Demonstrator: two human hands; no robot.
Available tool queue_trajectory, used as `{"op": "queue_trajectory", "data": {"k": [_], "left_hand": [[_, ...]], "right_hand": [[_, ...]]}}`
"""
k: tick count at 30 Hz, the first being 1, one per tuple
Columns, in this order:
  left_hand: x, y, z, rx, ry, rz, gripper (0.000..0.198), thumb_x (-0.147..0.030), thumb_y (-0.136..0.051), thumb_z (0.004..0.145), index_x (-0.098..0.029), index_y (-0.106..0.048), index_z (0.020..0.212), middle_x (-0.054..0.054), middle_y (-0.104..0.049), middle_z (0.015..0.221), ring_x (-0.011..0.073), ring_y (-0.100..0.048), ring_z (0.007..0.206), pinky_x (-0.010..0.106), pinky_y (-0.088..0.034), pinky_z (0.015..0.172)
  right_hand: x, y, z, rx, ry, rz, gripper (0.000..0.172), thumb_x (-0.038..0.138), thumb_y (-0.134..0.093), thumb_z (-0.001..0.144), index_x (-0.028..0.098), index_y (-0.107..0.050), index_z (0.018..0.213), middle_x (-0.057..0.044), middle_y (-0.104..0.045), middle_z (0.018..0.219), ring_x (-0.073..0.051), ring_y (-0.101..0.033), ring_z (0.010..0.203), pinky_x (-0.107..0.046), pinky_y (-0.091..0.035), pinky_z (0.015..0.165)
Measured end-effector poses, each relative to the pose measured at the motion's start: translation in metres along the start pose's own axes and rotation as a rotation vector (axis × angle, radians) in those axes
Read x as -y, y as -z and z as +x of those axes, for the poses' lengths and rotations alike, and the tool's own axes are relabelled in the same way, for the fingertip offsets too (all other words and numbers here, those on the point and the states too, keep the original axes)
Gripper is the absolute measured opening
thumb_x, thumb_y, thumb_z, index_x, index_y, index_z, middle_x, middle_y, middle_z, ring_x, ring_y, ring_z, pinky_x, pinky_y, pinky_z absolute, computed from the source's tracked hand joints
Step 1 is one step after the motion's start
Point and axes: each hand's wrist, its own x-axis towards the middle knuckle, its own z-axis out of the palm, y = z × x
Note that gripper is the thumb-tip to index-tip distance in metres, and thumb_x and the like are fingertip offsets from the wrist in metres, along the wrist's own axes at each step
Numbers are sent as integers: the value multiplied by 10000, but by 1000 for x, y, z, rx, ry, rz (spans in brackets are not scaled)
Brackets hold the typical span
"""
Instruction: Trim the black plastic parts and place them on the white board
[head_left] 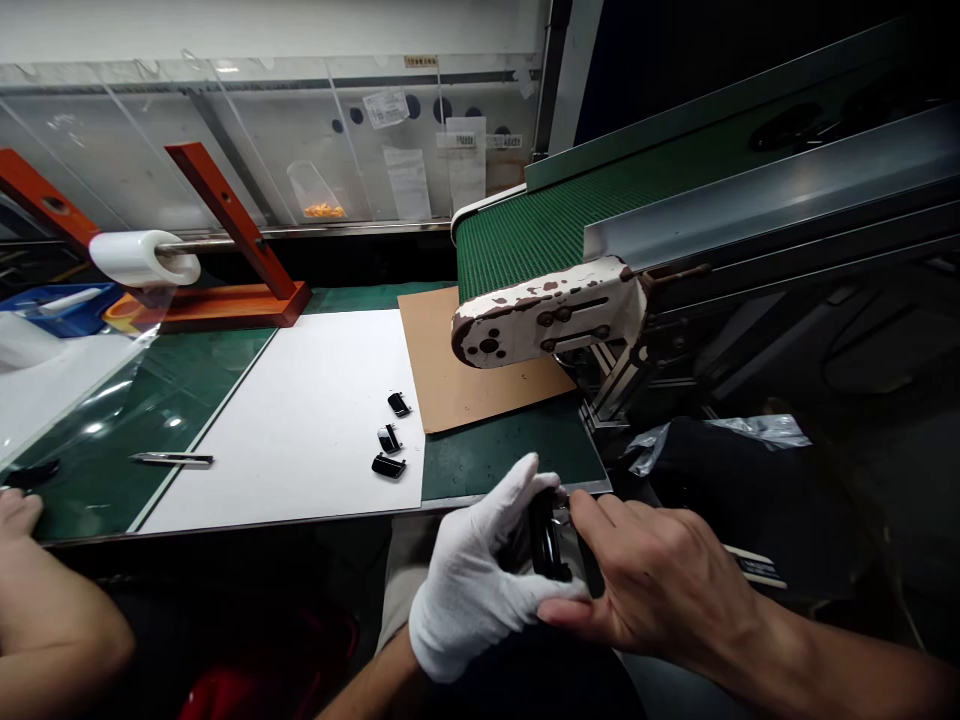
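Observation:
In a white glove, my left hand (487, 575) grips a glossy black plastic part (546, 535) between its thumb and fingers, just off the table's front edge. My bare right hand (645, 550) comes from the right and pinches the same part, its index finger at the upper end and its thumb low beside the gloved thumb. Glove and fingers cover some of the part. Three small glossy black parts lie on the white sheet: an upper piece (399, 404), a middle piece (389, 438) and a lower piece (388, 466).
A co-worker's hand (19, 515) is at the left edge. On the white sheet (300, 400) rests a slim pen-like tool (172, 459). A green conveyor (525, 230) overhangs a cardboard sheet (457, 385). Behind stands an orange stand (225, 305) with a clear film roll (131, 258).

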Motion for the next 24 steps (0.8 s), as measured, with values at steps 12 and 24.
{"op": "queue_trajectory", "data": {"k": [12,24], "left_hand": [[0,-2,2,-25,27,-82,862,-303,-894,598,-196,-518,1366,113,-670,1228,271,-646,1114,355,-498,1032],[-5,3,1,16,-38,-57,792,-199,-881,621,-262,-552,1339,54,-679,1230,224,-648,1114,262,-489,1020]], "right_hand": [[-1,-2,2,-24,24,12,794,679,-135,928,104,-668,797,-37,-578,531,-183,-575,409,-320,-269,401],[-1,2,9,29,-51,109,857,814,-77,820,131,-589,740,-23,-554,525,-201,-578,395,-312,-300,391]]}}
